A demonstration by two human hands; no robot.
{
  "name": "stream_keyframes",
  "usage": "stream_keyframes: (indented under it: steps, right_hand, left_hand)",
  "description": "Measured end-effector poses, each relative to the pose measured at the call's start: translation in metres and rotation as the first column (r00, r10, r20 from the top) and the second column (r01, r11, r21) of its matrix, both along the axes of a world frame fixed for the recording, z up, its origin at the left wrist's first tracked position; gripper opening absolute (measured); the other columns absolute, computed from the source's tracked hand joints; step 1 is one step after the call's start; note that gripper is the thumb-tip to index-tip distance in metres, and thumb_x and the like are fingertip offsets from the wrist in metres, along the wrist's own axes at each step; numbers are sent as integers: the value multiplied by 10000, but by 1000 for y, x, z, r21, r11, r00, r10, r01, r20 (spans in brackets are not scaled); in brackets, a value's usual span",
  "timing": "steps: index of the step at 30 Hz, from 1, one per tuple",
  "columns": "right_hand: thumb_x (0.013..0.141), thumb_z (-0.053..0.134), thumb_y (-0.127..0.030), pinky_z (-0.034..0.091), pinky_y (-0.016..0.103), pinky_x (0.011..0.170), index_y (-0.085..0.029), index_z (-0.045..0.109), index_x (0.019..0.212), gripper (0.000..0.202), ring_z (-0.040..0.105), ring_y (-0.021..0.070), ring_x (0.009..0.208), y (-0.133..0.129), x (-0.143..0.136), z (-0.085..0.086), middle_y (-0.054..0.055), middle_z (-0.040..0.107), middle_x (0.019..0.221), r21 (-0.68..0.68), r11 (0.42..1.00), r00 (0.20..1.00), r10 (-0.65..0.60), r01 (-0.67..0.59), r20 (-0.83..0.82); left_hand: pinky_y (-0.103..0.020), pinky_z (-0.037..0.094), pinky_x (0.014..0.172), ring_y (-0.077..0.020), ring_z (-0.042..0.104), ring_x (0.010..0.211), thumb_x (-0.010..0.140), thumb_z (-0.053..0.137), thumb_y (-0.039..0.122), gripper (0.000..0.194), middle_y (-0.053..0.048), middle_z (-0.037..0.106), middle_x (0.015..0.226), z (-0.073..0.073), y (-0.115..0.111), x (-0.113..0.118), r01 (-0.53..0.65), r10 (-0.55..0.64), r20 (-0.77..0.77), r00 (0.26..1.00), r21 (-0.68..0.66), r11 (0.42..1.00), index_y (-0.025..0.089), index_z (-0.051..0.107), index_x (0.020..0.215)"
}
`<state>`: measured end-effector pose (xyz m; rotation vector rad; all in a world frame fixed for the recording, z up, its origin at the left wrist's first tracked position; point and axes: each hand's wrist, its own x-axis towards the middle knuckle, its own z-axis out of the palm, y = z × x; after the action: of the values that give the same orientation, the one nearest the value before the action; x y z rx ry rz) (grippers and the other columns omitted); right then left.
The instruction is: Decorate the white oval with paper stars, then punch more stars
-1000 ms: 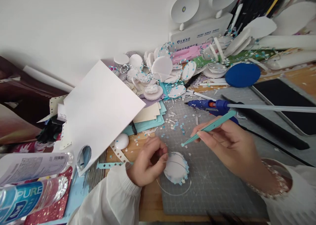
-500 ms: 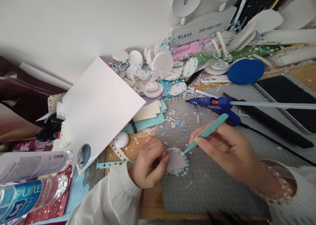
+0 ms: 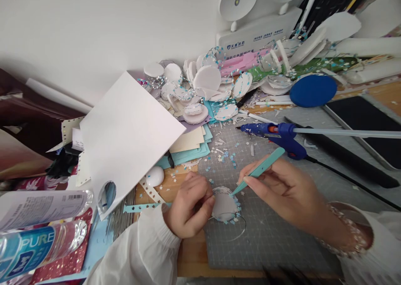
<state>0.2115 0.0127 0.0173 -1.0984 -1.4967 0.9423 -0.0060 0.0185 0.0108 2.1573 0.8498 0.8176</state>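
Observation:
My right hand (image 3: 272, 185) is closed around teal tweezers (image 3: 261, 168), their tips down at the upper right edge of a white foam disc (image 3: 224, 208). Small blue and white paper flowers and a thin wire ring the disc's edge, and a loop of wire (image 3: 241, 235) curves out below it. Curled at the disc's left edge, my left hand (image 3: 194, 205) has thumb and forefinger pressed together there; whether they grip the disc or its wire is hidden. Tiny paper flowers (image 3: 230, 157) lie scattered on the grey cutting mat (image 3: 266, 247) above the disc.
A blue glue gun (image 3: 278, 134) with a white glue stick lies behind my right hand, near a phone (image 3: 372, 126) and a blue round lid (image 3: 313, 90). Decorated foam discs (image 3: 206, 78) pile along the wall. At left are a white board (image 3: 131, 130) and a water bottle (image 3: 40, 247).
The tweezers and my right hand have shifted slightly left, with the tips still at the disc's edge. My left hand stays in place.

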Motion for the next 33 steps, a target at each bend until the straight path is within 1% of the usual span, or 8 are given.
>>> stream_keyframes:
  steps: [9, 14, 20, 27, 33]
  right_hand:
    - [822, 670, -244, 626, 284, 616, -286, 645, 831, 50, 712, 185, 673, 1, 0, 0, 15, 726, 768, -5, 1000, 1000, -10, 10, -10]
    - [827, 668, -289, 627, 273, 584, -294, 668, 824, 5, 714, 184, 670, 5, 2, 1, 9, 730, 755, -96, 995, 999, -4, -1, -45]
    - [829, 674, -359, 624, 261, 544, -285, 658, 773, 94, 718, 181, 628, 10, 1, 3, -2, 719, 692, -166, 984, 994, 41, -59, -106]
    - [823, 682, -316, 624, 237, 541, -273, 671, 773, 67, 712, 160, 610, 8, -2, 1, -4, 728, 695, -189, 979, 989, 52, -78, -139]
    - [819, 684, -324, 622, 255, 538, -255, 664, 770, 87, 709, 166, 606, 9, -2, 2, -1, 727, 691, -210, 973, 990, 67, -92, -121]
  left_hand:
    - [-317, 331, 638, -145, 415, 613, 893, 402, 171, 201, 11, 446, 637, 1, 0, -1, -3, 3, 22, 1000, -19, 1000, 205, 333, 707]
    - [-331, 350, 644, -154, 418, 614, 930, 391, 235, 238, -2, 461, 629, 2, 0, -2, -13, 15, 27, 1000, -56, 998, 208, 341, 699]
    - [-331, 353, 647, -153, 418, 618, 942, 396, 248, 250, -3, 463, 634, 2, 0, -3, -3, 6, 43, 999, -72, 997, 206, 349, 700]
    - [-327, 351, 643, -159, 429, 619, 950, 389, 263, 253, -8, 468, 637, 2, 0, -3, 11, -7, 50, 999, -84, 996, 210, 350, 705]
    - [-330, 350, 642, -159, 424, 622, 950, 384, 255, 257, -7, 466, 637, 1, -1, -3, 10, -6, 49, 999, -88, 996, 209, 347, 700]
